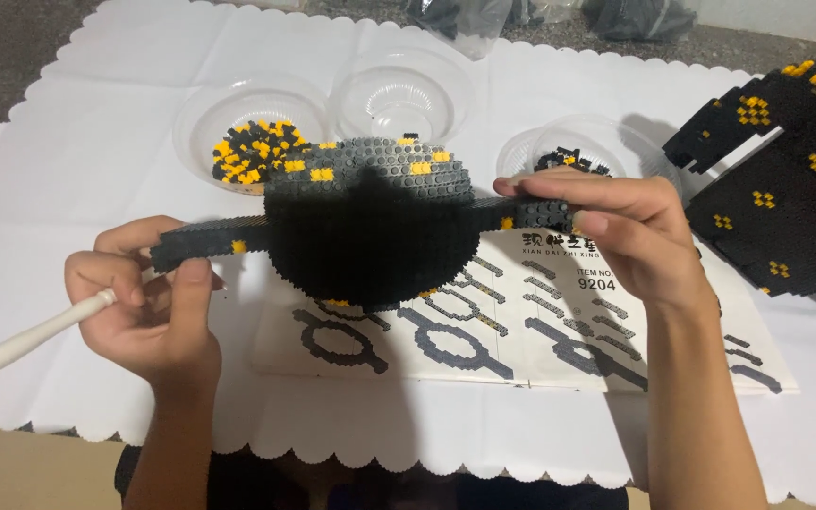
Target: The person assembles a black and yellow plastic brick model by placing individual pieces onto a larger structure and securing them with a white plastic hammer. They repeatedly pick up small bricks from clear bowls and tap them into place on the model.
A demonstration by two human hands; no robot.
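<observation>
Both hands up over the table, holding the black block model (370, 231) between them: round domed body with yellow studs, flat arms sticking out each side. Left hand (148, 302) is clamped on the left arm's end, thumb on top, and also has a white stick tool (21, 345) tucked in its fingers. Right hand (630, 236) is pinched on the right arm's end, fingers over, thumb under. Model hangs just above the open instruction booklet (521, 331) on the white scalloped table cover (96, 142). Behind it: three clear plastic bowls, the left bowl (252, 132) holding black and yellow bricks. A bigger black built section (786, 189) sits at the right edge.
</observation>
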